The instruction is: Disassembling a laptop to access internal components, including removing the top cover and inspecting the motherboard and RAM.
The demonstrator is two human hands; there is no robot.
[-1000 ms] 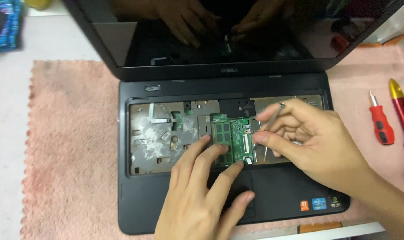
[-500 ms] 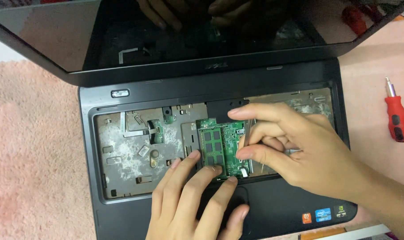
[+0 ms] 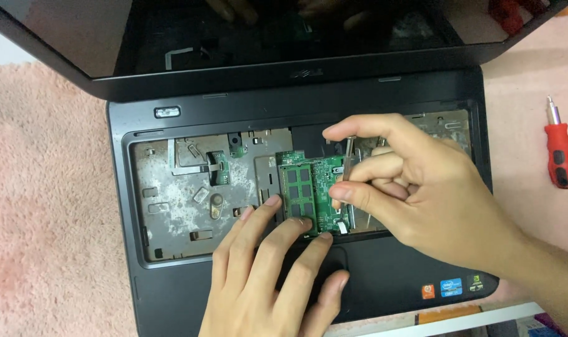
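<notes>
1. Black palm rest lies under my left hand (image 3: 268, 281), fingers spread flat, holding nothing, fingertips touching the near edge of the green memory module (image 3: 298, 196).
2. My right hand (image 3: 415, 187) pinches thin metal tweezers (image 3: 347, 159) over the module's right side.
3. Keyboard already gone, the laptop (image 3: 190, 299) shows its bare metal tray (image 3: 184, 200); the module sits in its slot, not lifted.
4. Farther right, a red screwdriver (image 3: 562, 156) rests on the pink mat (image 3: 46, 206).
</notes>
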